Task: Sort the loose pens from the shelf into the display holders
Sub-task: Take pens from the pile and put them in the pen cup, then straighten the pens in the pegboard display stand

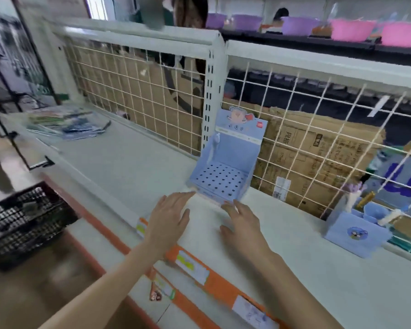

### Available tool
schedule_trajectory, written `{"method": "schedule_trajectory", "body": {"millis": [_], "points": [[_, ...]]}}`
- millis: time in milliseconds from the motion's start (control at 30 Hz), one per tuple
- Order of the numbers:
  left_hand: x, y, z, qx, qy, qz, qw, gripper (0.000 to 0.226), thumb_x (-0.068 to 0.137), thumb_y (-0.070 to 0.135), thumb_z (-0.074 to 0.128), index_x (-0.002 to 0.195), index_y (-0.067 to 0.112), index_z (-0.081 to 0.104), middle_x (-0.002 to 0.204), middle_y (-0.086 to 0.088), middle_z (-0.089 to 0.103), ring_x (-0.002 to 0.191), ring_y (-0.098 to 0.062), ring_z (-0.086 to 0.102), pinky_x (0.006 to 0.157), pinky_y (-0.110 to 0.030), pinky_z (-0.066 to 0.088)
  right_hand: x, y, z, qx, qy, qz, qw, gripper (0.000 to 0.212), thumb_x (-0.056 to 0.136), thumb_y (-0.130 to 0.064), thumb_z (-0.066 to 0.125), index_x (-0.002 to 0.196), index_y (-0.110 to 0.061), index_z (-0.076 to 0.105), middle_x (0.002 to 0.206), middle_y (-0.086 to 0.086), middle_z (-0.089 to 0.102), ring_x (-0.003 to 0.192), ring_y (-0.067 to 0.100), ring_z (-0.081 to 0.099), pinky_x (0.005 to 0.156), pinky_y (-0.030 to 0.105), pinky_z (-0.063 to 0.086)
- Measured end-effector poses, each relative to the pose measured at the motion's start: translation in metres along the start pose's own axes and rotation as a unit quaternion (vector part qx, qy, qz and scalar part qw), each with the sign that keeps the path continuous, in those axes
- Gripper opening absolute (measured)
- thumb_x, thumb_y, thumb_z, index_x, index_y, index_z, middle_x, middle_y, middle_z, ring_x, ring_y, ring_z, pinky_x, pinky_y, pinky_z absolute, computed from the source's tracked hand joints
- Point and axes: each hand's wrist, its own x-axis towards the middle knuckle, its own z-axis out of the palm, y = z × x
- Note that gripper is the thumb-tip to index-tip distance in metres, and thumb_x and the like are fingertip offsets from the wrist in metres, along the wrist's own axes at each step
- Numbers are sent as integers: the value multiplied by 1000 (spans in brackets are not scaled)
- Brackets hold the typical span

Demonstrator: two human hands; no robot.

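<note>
Both hands flat over the white metal shelf [128,162], palms down, holding nothing. Left hand [169,217]: fingers straight and loosely together, tips at the front left corner of the pale blue cardboard display holder with a perforated base [223,172]. Right hand [243,222]: fingers slightly spread, tips touching the holder's front edge. Holder's holes look unfilled; it stands against the white wire grid [140,91]. Small blue pen box [356,236] sits well right, with a few pens inside.
</note>
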Motion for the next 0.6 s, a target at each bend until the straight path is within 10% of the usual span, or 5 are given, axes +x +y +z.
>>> {"method": "schedule_trajectory", "body": {"millis": [600], "points": [[8,-317,-185,42,54,-142,987,32,90,10,56,122,17,58,121,-2,59,92,-28,63,85,-38,47,203,-294,108,71,-24,-134,988,51,96,-18,45,144,-21,28,155,7,17,143,20,14,116,30,13]]}}
